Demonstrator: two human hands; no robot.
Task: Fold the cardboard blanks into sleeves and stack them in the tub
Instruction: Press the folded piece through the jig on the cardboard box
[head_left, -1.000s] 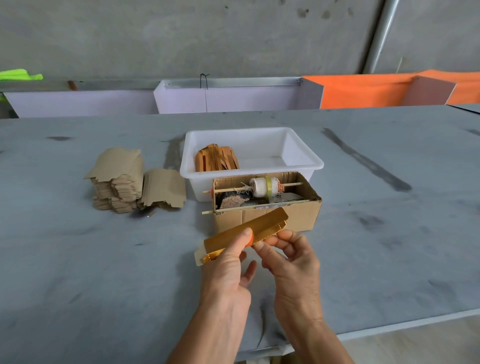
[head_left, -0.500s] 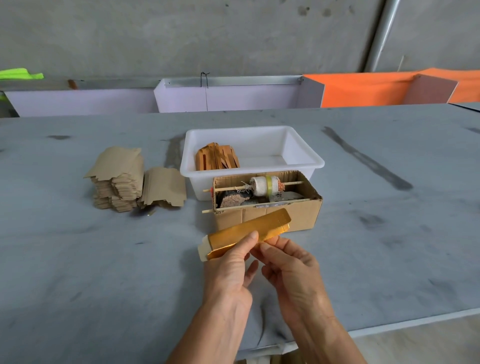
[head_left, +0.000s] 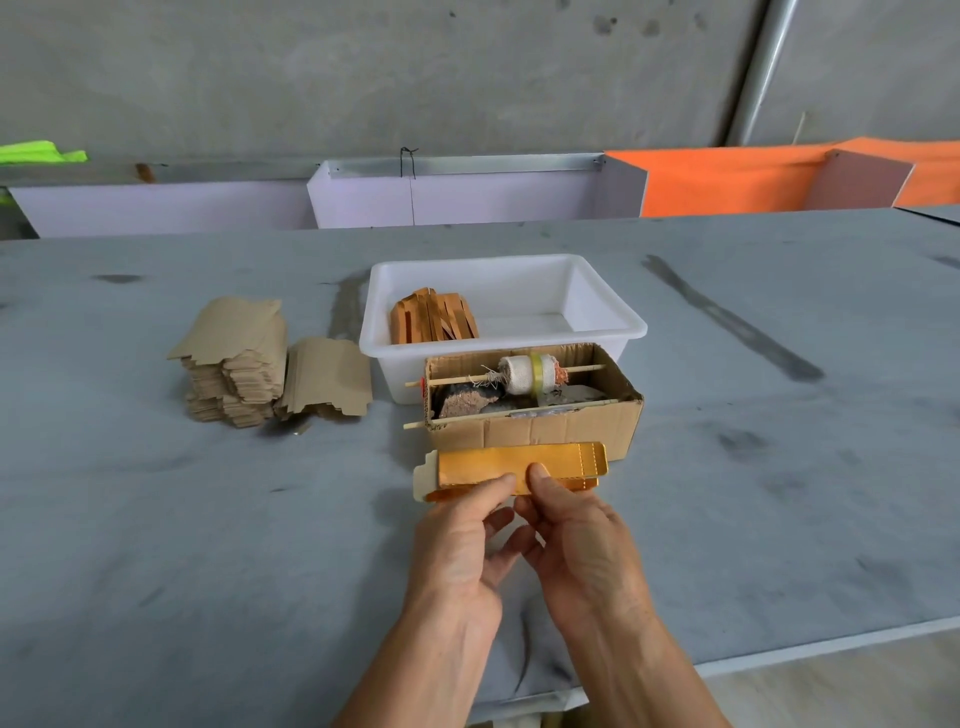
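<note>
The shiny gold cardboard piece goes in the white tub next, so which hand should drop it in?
Probably the right hand: it pinches the gold cardboard blank, and the white plastic tub has bare floor on its right.

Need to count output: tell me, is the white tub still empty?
No. A bunch of folded sleeves already stands in the left part of the white tub, leaning against its near wall.

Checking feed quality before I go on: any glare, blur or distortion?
Head view: soft even light, faint shadows; the gold blank shines but stays readable; both hands and the tub are sharp; the wide lens bows the table edges.
</note>
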